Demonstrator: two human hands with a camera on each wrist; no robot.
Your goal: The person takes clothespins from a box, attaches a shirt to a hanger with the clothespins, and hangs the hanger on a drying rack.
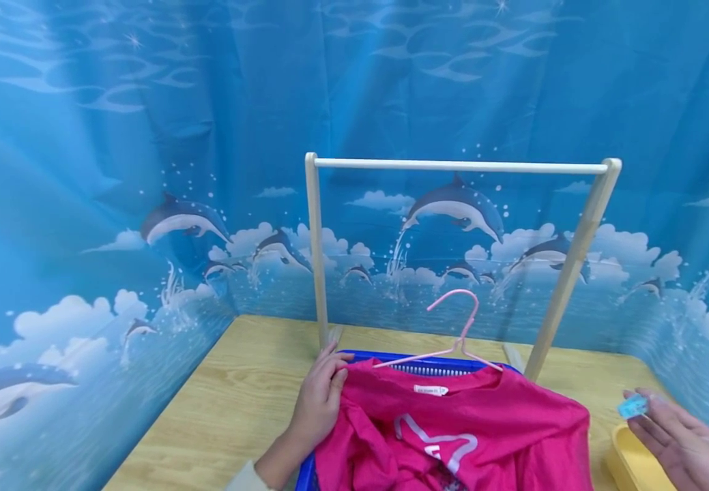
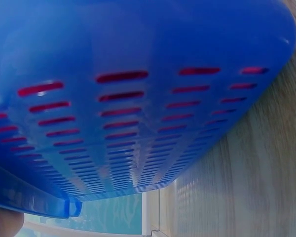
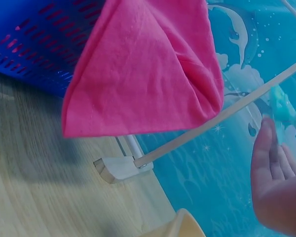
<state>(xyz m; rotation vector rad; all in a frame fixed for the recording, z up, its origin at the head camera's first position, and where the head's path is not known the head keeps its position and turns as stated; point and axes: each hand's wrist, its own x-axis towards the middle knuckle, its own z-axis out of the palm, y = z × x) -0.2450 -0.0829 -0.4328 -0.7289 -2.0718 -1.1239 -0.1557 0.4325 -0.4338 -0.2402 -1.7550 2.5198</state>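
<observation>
A bright pink shirt (image 1: pixel 483 429) with a white neck label and a pale star print lies over a blue basket (image 1: pixel 366 356). The pink hanger (image 1: pixel 446 352) has its arms at the shirt's neckline and its hook upward. My left hand (image 1: pixel 320 395) lies at the basket's rim, next to the shirt's left shoulder; how its fingers grip there is not clear. Off to the right, my right hand (image 1: pixel 686 436) pinches a small translucent light-blue clip (image 1: pixel 633 406) between thumb and fingers. In the right wrist view, that clip (image 3: pixel 283 105) is blurred, and a pink sleeve (image 3: pixel 143 79) hangs beside the basket.
Behind the basket stands a wooden rack with a white crossbar (image 1: pixel 458 166). A yellow container (image 1: pixel 627 457) sits on the wooden table (image 1: pixel 225 382) beneath my right hand. A blue curtain (image 1: pixel 145 136) with dolphins surrounds the table.
</observation>
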